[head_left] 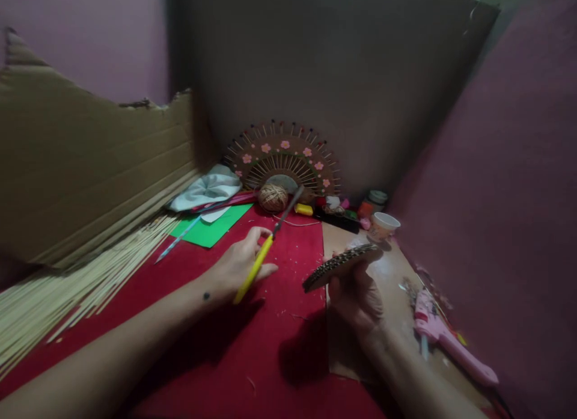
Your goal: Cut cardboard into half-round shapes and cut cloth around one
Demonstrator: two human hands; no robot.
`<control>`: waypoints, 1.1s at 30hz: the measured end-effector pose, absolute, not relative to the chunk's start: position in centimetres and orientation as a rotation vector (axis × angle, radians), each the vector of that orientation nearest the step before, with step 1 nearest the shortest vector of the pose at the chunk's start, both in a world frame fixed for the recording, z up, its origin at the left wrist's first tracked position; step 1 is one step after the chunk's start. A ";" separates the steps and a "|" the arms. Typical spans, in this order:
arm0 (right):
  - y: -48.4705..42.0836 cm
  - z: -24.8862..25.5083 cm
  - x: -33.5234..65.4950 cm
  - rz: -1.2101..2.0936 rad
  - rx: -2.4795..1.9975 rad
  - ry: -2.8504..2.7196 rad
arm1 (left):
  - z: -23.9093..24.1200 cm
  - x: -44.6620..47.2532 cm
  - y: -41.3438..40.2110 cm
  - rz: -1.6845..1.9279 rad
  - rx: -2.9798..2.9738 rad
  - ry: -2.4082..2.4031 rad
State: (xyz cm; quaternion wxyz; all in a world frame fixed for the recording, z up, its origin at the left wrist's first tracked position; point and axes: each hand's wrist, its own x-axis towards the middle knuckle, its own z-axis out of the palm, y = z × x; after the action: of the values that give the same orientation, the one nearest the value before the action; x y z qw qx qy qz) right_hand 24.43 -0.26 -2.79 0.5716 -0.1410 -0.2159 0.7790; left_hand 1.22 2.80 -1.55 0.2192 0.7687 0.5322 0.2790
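Note:
My left hand (246, 261) holds a pair of scissors with yellow handles (256, 269), their blades pointing up and away over the red cloth (225, 365). The handles hide part of the fingers. On the right, my right hand (358, 296) grips a piece of corrugated cardboard (340, 267) with a curved edge; its layered, fluted side faces me. Hand and cardboard are raised above the table. The scissors and the cardboard are apart.
Thin wooden sticks (99, 275) lie at left beside a tall cardboard sheet (99, 148). Green paper (211, 229), a twine ball (273, 198) and a flowered fan-shaped piece (285, 154) are behind. A paper cup (384, 225) and pink glue gun (451, 341) sit right.

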 end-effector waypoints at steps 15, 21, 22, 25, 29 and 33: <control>0.5 -2.8 25.6 1.704 -0.323 -0.386 | -1.5 3.3 -1.1 0.922 2.732 1.122; 0.6 -2.8 25.8 1.702 -0.275 -0.362 | -2.8 3.8 -1.3 0.948 2.832 1.221; 0.6 -2.8 25.8 1.694 -0.266 -0.355 | -3.0 3.8 -1.3 0.954 2.843 1.231; 0.8 -2.7 25.8 1.669 -0.245 -0.328 | -3.3 4.1 -1.3 0.962 2.846 1.235; 0.9 -2.5 25.8 1.681 -0.208 -0.380 | -3.8 4.5 -1.1 0.986 2.804 1.234; 1.0 -2.5 25.7 1.674 -0.208 -0.333 | -4.8 4.9 -1.0 1.013 2.779 1.295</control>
State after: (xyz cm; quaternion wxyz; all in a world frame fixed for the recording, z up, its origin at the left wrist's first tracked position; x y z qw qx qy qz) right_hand 25.72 0.98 -2.50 0.6527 -0.0916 -0.1469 0.7375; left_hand 4.94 -0.99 -4.77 -0.0435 0.8598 0.4007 0.3135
